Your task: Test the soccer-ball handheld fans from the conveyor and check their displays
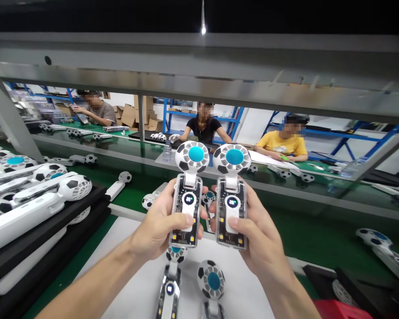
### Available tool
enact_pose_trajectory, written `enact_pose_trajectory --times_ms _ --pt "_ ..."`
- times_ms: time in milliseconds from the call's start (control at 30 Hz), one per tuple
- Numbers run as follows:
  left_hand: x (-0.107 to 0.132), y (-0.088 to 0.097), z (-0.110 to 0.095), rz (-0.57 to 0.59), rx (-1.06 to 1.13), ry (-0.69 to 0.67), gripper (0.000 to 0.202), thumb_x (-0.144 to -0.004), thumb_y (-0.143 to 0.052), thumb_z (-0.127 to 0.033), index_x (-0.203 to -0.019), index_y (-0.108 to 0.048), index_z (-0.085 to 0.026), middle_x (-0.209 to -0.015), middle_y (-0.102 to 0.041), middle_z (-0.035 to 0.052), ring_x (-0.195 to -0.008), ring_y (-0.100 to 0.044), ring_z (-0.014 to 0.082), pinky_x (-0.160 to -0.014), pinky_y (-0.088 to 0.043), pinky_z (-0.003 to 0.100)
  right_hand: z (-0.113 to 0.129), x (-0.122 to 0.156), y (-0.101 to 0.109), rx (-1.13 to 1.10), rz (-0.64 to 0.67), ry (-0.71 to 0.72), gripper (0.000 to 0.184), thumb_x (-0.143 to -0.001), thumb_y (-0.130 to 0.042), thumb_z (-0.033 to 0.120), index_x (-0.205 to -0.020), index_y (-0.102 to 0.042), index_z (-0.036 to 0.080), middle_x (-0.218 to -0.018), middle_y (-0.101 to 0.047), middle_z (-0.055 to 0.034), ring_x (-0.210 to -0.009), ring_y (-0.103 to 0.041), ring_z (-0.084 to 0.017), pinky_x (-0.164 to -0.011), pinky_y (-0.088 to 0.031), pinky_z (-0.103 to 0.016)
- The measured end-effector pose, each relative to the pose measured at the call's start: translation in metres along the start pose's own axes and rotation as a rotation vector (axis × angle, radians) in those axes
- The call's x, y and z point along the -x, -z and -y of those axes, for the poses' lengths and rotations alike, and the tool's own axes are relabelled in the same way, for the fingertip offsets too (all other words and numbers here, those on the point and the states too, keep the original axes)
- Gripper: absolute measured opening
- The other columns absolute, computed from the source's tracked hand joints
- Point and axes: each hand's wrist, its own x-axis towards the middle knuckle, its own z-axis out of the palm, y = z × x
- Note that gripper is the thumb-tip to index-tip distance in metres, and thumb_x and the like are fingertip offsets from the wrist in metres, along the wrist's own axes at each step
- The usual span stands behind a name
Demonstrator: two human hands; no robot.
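Observation:
My left hand (166, 221) is closed around a handheld fan (188, 204) with a football-patterned head, a blue centre and a clear body. Its small round display is lit and reads 20. In my right hand (257, 230) is a matching handheld fan (232, 208), its display also showing 20. Both fans stand upright side by side, apart, with each thumb resting on the white front panel. Below them, on a white sheet (119, 270), lie two more such fans: one (169, 288) with a lit display, the other (212, 281) cut off by the frame's bottom edge.
At left, football-patterned fans (36, 195) are piled on stacked black trays (96, 197). A green conveyor (319, 208) carries more fans beyond my hands. Across it sit several people, with a water bottle (167, 151) near the middle one. A metal beam (199, 62) spans overhead.

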Motion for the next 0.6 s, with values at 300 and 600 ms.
enact_pose_trajectory --times_ms 300,600 --pt "0.001 0.0 0.001 -0.05 -0.008 -0.009 0.05 -0.08 -0.071 -0.017 -0.126 -0.05 -0.021 -0.089 -0.064 0.0027 -0.065 -0.067 0.0158 -0.054 -0.052 0.024 -0.008 -0.002 0.007 0.016 0.074 0.031 0.068 -0.086 -0.065 0.025 -0.147 -0.035 0.027 -0.095 -0.07 -0.0054 -0.07 -0.066 -0.018 -0.061 -0.057 -0.03" --pt "0.006 -0.005 -0.003 -0.082 -0.096 -0.119 0.049 -0.082 -0.072 -0.024 -0.125 -0.049 -0.023 -0.09 -0.065 0.0016 -0.067 -0.068 0.0161 -0.056 -0.053 0.025 0.002 0.002 -0.002 0.047 -0.075 0.04 0.073 -0.079 -0.076 0.03 -0.143 -0.041 0.03 -0.105 -0.069 -0.0056 -0.078 -0.068 -0.018 -0.067 -0.059 -0.03"
